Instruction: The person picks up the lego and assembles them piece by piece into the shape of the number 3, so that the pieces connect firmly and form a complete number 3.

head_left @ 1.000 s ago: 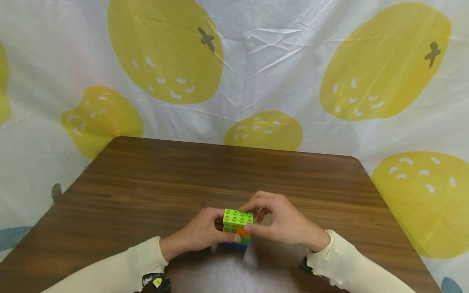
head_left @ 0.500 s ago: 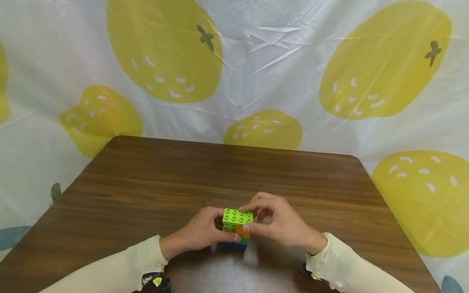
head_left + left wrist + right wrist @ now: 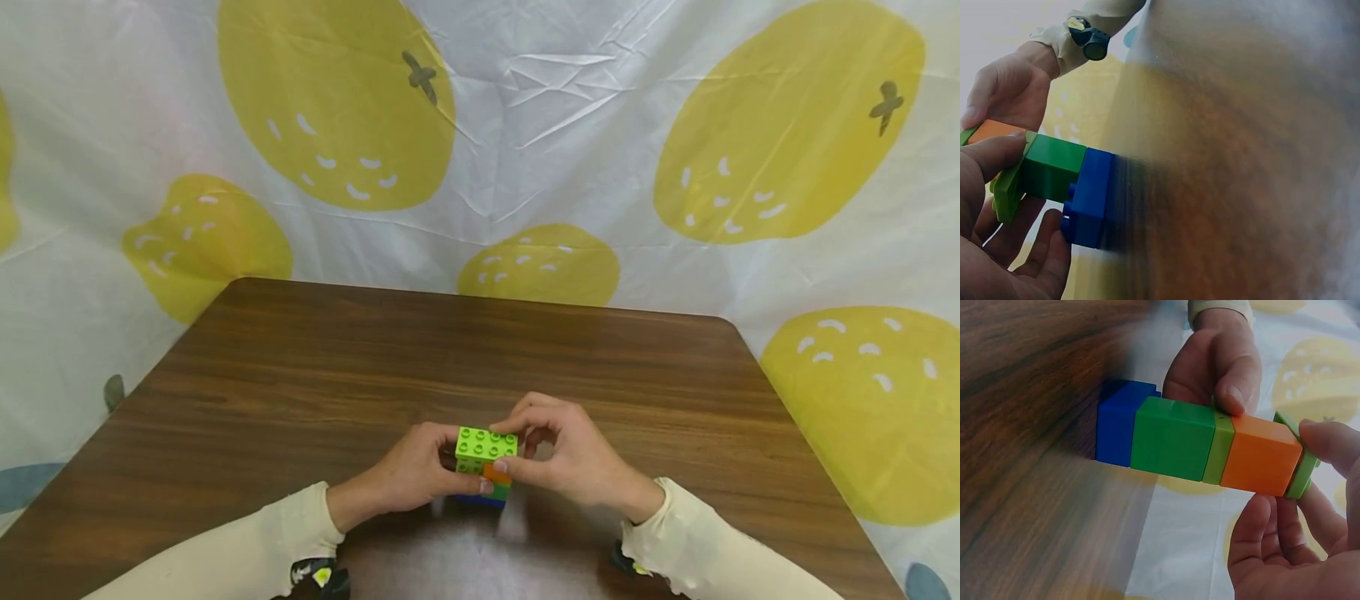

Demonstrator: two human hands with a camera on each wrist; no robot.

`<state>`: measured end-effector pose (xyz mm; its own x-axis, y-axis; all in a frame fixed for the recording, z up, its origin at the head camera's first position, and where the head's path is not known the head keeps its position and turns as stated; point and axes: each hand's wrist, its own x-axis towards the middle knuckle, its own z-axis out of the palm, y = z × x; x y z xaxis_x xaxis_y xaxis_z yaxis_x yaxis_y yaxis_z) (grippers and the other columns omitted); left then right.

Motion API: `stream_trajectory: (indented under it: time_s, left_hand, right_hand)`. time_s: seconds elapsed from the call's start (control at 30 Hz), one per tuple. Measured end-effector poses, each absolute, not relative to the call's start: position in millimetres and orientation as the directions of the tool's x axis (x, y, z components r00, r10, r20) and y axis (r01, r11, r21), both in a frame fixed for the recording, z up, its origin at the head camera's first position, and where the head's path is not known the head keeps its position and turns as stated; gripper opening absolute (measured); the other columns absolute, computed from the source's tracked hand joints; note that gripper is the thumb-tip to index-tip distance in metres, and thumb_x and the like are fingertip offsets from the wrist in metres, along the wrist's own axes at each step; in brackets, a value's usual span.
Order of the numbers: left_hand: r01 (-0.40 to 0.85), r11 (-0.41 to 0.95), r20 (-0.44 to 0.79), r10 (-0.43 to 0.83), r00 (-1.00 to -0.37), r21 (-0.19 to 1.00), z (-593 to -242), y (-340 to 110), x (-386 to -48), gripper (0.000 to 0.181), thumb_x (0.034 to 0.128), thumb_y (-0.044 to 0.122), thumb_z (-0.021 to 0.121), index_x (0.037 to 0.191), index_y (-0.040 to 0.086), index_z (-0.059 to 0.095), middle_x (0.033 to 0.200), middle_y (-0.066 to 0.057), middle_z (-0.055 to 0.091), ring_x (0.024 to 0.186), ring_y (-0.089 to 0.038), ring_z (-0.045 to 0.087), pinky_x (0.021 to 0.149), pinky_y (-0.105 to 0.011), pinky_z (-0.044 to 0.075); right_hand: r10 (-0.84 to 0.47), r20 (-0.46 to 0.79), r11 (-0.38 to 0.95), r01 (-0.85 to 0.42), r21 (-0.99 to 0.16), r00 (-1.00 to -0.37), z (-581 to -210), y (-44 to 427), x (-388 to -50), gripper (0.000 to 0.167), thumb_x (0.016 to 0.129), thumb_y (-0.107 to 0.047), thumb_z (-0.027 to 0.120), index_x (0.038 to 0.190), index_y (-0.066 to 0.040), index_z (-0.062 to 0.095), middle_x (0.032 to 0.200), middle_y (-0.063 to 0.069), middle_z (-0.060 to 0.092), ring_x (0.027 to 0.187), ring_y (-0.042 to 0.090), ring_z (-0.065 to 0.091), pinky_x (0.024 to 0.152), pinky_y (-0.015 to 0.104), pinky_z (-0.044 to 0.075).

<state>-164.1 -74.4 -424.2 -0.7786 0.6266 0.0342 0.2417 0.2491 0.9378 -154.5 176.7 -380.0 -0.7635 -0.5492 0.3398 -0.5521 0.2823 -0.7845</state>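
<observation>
A short tower of toy building bricks stands on the table between my hands. In the right wrist view its layers run from a blue brick (image 3: 1116,431) on the table, through a green brick (image 3: 1171,442), a thin lime plate (image 3: 1219,451) and an orange brick (image 3: 1260,456), to a studded lime plate (image 3: 480,440) on top. My left hand (image 3: 411,472) grips the tower at mid-height, thumb at the front by the lower lime plate. With thumb and fingers, my right hand (image 3: 572,450) pinches the top lime plate at its right end. My left fingertips behind the tower are partly hidden.
The brown wooden table (image 3: 360,350) extends behind and to both sides of the hands. A white curtain (image 3: 525,167) with yellow fruit prints hangs behind it. Each wrist wears a dark strap-on camera, such as the left one (image 3: 321,577).
My right hand and forearm have shifted very slightly to the left. Both hands keep the same hold, and the tower stands in the same place.
</observation>
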Motion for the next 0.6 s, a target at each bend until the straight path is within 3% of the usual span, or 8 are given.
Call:
stream_trajectory:
  time_s: [0.27, 0.6]
  left_hand:
    - [0.246, 0.249, 0.045, 0.612, -0.79, 0.937, -424.1, -73.1, -162.8, 0.035, 0.0885, 0.027, 0.088, 0.119, 0.015, 0.076, 0.109, 0.001, 0.08, 0.096, -0.01, 0.076, 0.081, -0.025, 0.061]
    - [0.256, 0.189, 0.095, 0.598, -0.795, 0.948, -422.7, -71.1, -161.1, 0.037, 0.0875, 0.02, 0.089, 0.119, 0.007, 0.075, 0.108, -0.007, 0.079, 0.093, -0.011, 0.075, 0.079, -0.025, 0.061]
  right_hand:
    - [-0.553, 0.343, 0.262, -0.549, -0.794, -0.759, -381.5, 176.0, -155.2, 0.028, 0.083, -0.014, 0.091, 0.11, -0.011, 0.08, 0.096, 0.003, 0.068, 0.077, 0.016, 0.064, 0.065, 0.031, 0.06]
    - [-0.553, 0.339, 0.24, -0.535, -0.81, -0.761, -385.8, 176.3, -156.5, 0.028, 0.084, -0.012, 0.09, 0.11, -0.009, 0.08, 0.089, 0.005, 0.063, 0.075, 0.018, 0.064, 0.065, 0.031, 0.06]
